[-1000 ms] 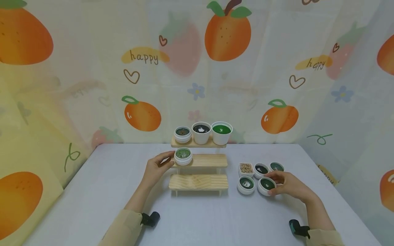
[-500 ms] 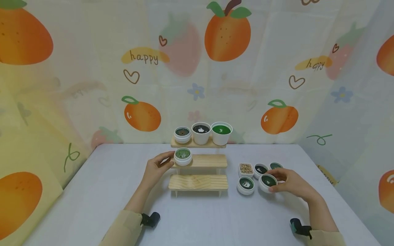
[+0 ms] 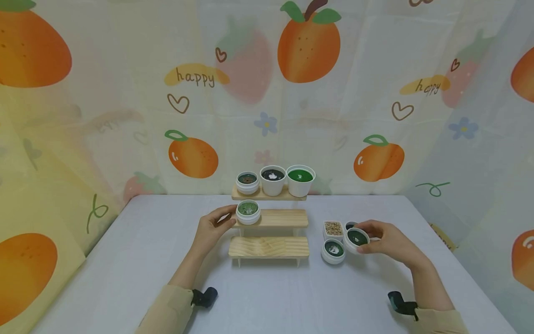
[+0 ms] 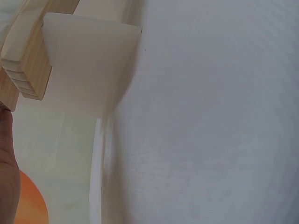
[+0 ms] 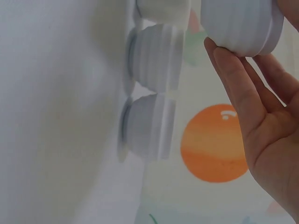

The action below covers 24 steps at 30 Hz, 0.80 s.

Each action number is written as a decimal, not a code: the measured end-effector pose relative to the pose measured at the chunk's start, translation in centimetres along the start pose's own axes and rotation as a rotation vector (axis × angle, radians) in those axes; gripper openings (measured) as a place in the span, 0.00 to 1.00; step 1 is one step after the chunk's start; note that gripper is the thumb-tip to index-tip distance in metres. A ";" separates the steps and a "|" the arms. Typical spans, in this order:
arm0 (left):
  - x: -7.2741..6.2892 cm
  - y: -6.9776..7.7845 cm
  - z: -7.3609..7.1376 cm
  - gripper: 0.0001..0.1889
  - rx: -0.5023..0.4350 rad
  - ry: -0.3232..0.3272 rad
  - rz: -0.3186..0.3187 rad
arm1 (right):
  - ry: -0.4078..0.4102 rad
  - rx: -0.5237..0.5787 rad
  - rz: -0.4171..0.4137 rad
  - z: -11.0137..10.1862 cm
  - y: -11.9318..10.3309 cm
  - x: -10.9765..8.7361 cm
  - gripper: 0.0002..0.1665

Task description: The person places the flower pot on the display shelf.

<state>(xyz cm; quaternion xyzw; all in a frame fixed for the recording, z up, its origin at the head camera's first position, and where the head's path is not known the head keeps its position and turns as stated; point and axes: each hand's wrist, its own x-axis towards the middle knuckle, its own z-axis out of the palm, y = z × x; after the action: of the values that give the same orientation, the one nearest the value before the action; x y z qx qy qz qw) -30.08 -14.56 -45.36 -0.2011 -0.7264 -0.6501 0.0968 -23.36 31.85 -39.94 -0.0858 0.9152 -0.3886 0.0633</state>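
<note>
A small white pot with a dark green top point(image 3: 357, 237) is held in my right hand point(image 3: 385, 240), thumb at the near side and fingers at the back. In the right wrist view this pot point(image 5: 240, 25) is above the tabletop, with the fingers beneath and beside it. My left hand point(image 3: 212, 230) stays at the left end of the middle wooden shelf point(image 3: 283, 217), its extended fingertips right at a white pot with a speckled green top point(image 3: 248, 212). In the left wrist view, a finger point(image 4: 6, 135) reaches the shelf's wooden edge point(image 4: 7, 95).
On the top shelf point(image 3: 269, 197) stand a small pot point(image 3: 248, 183) and two taller cups point(image 3: 273, 181). A lower shelf point(image 3: 269, 247) is in front. Right of the shelves sit a square tub of grains point(image 3: 333, 229), a pot point(image 3: 333, 251) and a partly hidden dark pot point(image 3: 349, 225).
My right hand has lifted the dark green pot off the table and brought it up and slightly left, over the pots behind. The left hand has not moved.
</note>
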 end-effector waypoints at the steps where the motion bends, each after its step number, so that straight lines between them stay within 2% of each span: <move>1: 0.0 0.0 0.0 0.20 0.001 -0.001 0.001 | 0.000 0.008 -0.006 0.1 -0.2 0.0 0.35; 24: 0.1 -0.6 -0.1 0.20 0.023 0.007 0.005 | 0.030 0.072 -0.091 1.7 -2.9 0.7 0.34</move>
<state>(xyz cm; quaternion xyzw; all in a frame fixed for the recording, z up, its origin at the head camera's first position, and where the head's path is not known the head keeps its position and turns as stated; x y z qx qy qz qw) -30.42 -14.72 -45.81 -0.1998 -0.7329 -0.6421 0.1033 -23.44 28.59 -39.05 -0.1191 0.8967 -0.4248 0.0352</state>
